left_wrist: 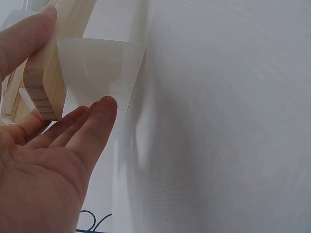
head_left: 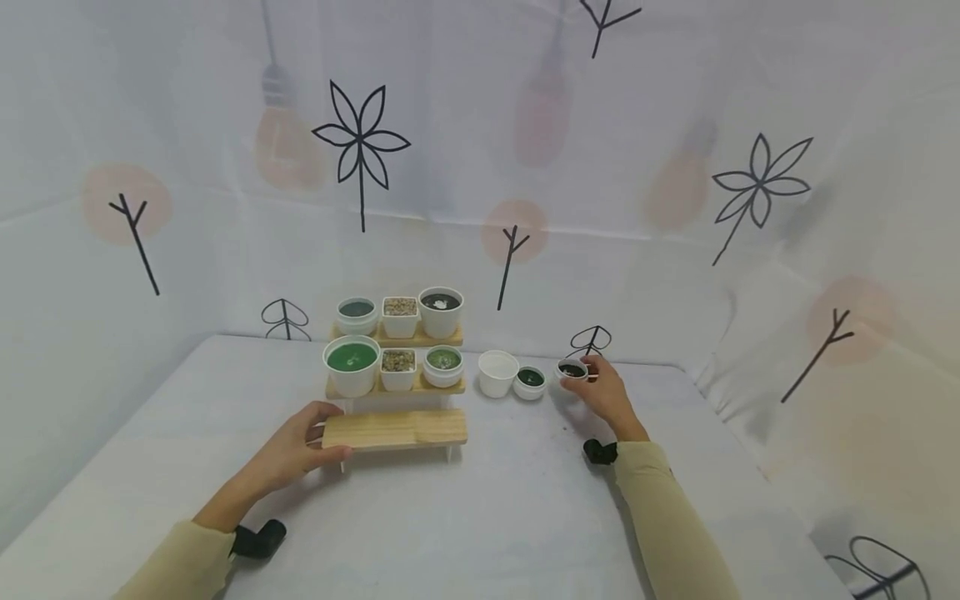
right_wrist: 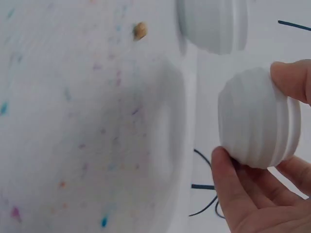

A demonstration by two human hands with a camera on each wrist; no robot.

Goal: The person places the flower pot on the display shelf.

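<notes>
My left hand (head_left: 296, 446) grips the left end of the lowest wooden step (head_left: 393, 429) of a tiered stand. In the left wrist view, the thumb lies on one side of the wooden board (left_wrist: 51, 92) and fingers on the other, beside a translucent plastic support (left_wrist: 99, 68). Off to the right, my right hand (head_left: 603, 396) holds a small white ramekin (head_left: 572, 371) with dark contents by its sides. Seen from below in the right wrist view, the ribbed ramekin (right_wrist: 257, 119) is raised above the cloth, between thumb and fingers.
Bowls with green, dark and grainy contents, such as a green-filled bowl (head_left: 352, 367), stand on the two upper steps. Right of the stand are a white cup (head_left: 497, 373) and another ramekin (head_left: 529, 383). A small brown crumb (right_wrist: 140, 31) lies on the cloth.
</notes>
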